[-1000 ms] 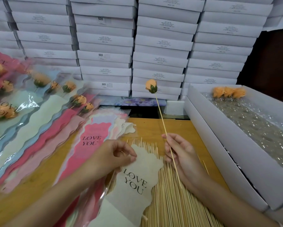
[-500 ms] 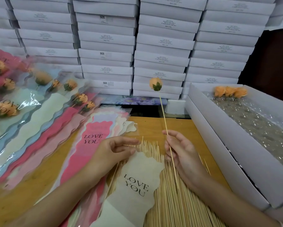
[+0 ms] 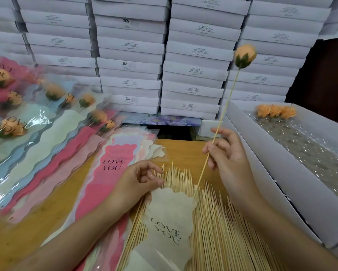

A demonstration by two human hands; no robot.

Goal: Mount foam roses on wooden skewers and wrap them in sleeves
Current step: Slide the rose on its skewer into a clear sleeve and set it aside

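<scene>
Foam rose (image 3: 244, 55), peach with green calyx, is seen already mounted on a skewer (image 3: 222, 119), high at far right, clear of everything.

Change noted: a second ago the skewer was held nearly upright at centre. It is now leaned so that the rose is swung right and the bare lower tip is brought left to the mouth of the cream sleeve (image 3: 169, 222). Mounting is judged done for this stem; insertion into the sleeve is judged the step in hand.

The skewer is pinched low on its shaft by the right hand (image 3: 229, 159), thumb against curled forefingers, little finger raised. The sleeve's top edge appears to be pinched between thumb and forefinger of the left hand (image 3: 137, 181), wrist resting low; whether the mouth is parted cannot be told.

The sleeve is laid over a bed of loose skewers (image 3: 228, 231). A sleeve stack (image 3: 109, 173) is fanned to the left, with wrapped roses (image 3: 52, 90) beyond it. Loose roses (image 3: 275, 111) are kept in the white box (image 3: 266, 165) at right.
</scene>
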